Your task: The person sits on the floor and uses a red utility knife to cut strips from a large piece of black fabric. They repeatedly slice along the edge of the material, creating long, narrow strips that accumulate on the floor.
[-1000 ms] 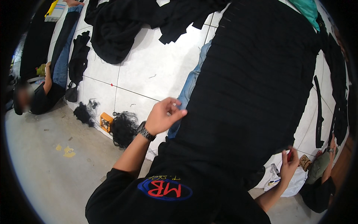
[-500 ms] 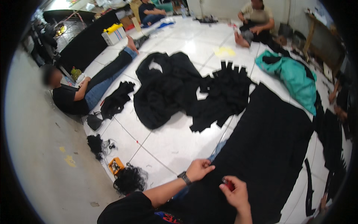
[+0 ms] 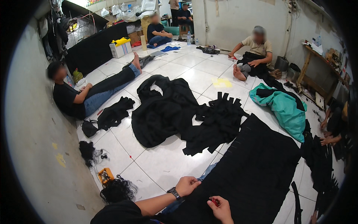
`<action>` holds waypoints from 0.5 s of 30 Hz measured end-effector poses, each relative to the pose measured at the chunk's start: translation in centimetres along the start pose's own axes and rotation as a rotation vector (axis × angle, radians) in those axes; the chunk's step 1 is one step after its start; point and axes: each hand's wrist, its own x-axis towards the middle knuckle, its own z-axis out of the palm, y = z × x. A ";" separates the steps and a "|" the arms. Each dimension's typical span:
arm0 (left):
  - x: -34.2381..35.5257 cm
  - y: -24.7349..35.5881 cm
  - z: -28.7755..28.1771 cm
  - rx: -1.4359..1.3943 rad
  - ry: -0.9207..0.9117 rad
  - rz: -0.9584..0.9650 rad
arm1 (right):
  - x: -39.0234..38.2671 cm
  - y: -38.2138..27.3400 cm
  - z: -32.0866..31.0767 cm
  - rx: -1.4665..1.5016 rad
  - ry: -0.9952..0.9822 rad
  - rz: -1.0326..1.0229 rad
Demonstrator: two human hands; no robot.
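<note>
A wide sheet of black cloth [image 3: 238,179] lies spread over my legs and out across the floor, with a bit of blue denim showing along its left edge. My left hand [image 3: 187,186], with a dark watch on the wrist, is closed at that edge, thumb and fingers pinching the cloth. Resting just above the cloth, my right hand [image 3: 221,210] is closed around a small red tool [image 3: 214,201]; its kind is mostly hidden by the fingers. Short faint lines mark the cloth's upper left edge.
Ahead lie heaped black cloth [image 3: 164,115] and cut black strips [image 3: 216,127]. A green sack [image 3: 279,112] stands right of them. An orange box [image 3: 106,174] and black thread tangles [image 3: 118,189] lie near the left wall. Several people sit around the room; one [image 3: 71,89] leans at left.
The view has tilted up, showing more of the far room, so everything sits lower in the picture. Both hands keep about the same place at the cloth and the same grip.
</note>
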 end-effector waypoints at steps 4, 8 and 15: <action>0.2 0.1 -0.5 -0.192 -0.126 -0.106 | 0.2 0.2 0.2 0.005 -0.024 0.010; 0.6 -0.7 -0.6 -0.439 -0.267 -0.249 | 0.3 1.4 0.9 0.070 -0.025 0.006; 0.8 -1.3 -1.6 -0.836 -0.504 -0.457 | 0.0 0.9 1.0 -0.006 -0.020 -0.027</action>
